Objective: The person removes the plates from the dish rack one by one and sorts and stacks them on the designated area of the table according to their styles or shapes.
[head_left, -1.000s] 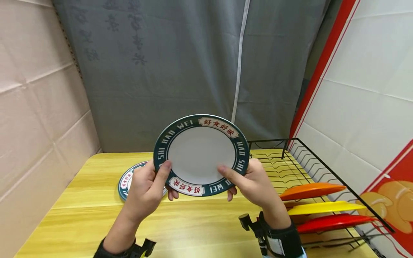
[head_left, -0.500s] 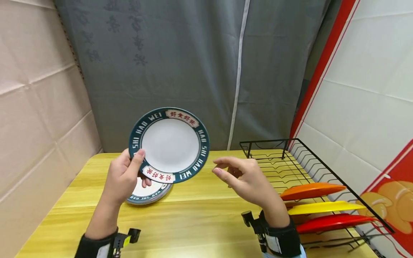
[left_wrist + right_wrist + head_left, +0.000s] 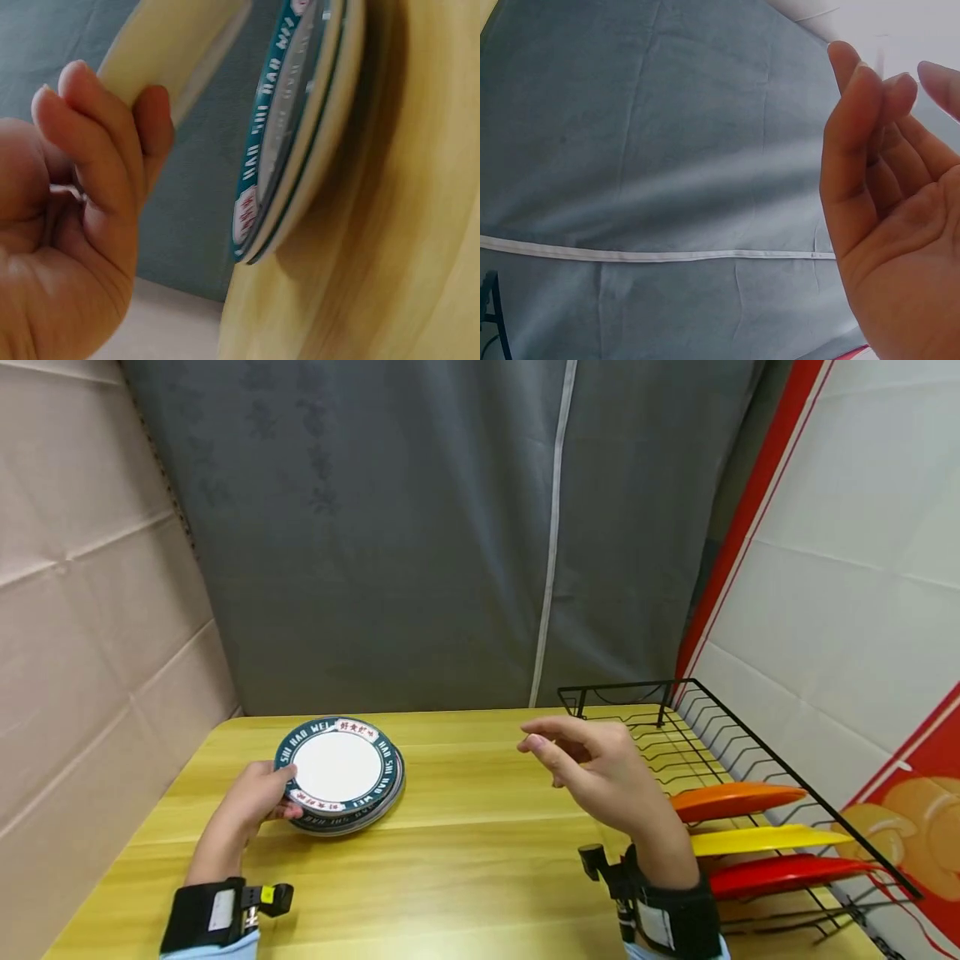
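Note:
My left hand [image 3: 253, 799] pinches the left edge of a white plate [image 3: 335, 766] with a dark green lettered rim, thumb on top and fingers beneath. That plate overlaps a stack of matching plates [image 3: 375, 814] on the table's left side. From the left wrist, a gap shows between the held plate [image 3: 176, 52] and the stacked plates [image 3: 281, 150]. My right hand [image 3: 603, 768] hovers to the right with fingers loosely bent, holding nothing. The right wrist view shows that hand [image 3: 889, 202] against the curtain.
A black wire rack [image 3: 757, 739] stands along the right side of the wooden table [image 3: 450, 877]. It holds an orange plate [image 3: 738, 799], a yellow plate [image 3: 768, 839] and a red plate [image 3: 791, 874], close to my right forearm. A grey curtain [image 3: 375, 543] hangs behind.
My right hand has let go of the plate and shifted slightly right. The left hand has carried the plate left and down from the middle to over the stack.

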The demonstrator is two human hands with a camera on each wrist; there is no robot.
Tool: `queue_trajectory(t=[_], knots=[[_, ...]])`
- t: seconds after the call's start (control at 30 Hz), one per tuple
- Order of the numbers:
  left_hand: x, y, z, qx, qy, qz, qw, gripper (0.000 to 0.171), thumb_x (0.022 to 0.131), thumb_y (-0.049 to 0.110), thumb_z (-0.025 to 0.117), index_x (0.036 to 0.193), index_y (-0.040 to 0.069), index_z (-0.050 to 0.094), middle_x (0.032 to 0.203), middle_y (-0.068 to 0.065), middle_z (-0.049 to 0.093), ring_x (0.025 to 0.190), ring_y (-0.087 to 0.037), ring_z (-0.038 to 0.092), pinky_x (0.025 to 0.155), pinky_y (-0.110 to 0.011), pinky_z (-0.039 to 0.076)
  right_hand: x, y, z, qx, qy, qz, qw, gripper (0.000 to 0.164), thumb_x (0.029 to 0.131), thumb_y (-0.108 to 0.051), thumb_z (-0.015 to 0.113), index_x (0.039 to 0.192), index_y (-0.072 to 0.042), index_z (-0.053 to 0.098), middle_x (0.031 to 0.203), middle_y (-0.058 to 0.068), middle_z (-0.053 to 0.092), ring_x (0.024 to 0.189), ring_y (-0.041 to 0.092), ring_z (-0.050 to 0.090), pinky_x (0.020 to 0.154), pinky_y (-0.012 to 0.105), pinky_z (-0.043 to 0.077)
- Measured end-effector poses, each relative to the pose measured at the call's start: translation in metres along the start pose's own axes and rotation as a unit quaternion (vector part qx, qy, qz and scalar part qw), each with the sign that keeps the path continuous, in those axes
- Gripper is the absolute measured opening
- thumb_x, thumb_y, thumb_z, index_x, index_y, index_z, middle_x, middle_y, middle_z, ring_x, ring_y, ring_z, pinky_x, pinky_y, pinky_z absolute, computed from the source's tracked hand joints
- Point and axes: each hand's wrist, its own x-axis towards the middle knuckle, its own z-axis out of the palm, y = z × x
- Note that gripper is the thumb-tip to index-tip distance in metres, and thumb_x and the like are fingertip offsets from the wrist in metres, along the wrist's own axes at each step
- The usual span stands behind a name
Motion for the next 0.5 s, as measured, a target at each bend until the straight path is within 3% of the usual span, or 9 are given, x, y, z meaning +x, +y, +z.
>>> queue_trajectory(t=[0.23, 0.5], knots=[[-0.001, -0.0022, 0.0045, 0.02, -0.013, -0.048, 0.9986, 0.064, 0.117, 0.026, 0.031, 0.153, -0.025, 0.019, 0.087, -0.013, 0.065, 0.064, -0.015, 0.069, 0.064, -0.027, 0.057, 0.0006, -0.002, -0.0003, -0.008, -0.006, 0.007, 1.0, 0.021, 0.102, -0.002, 0.068, 0.121, -0.005, 0.076, 0.103, 0.005, 0.082, 0.059, 0.008, 0.061, 0.055, 0.024, 0.057], [0.0002, -0.0039, 0.0063, 0.039, -0.023, -0.048, 0.9978, 0.064, 0.117, 0.029, 0.036, 0.15, -0.025, 0.024, 0.086, -0.013, 0.067, 0.066, -0.016, 0.071, 0.066, -0.027, 0.058, -0.001, -0.0011, -0.0003, -0.007, -0.005, 0.007, 1.0, 0.021, 0.102, -0.002, 0.067, 0.121, -0.005, 0.076, 0.102, 0.005, 0.082, 0.059, 0.006, 0.06, 0.054, 0.023, 0.056]])
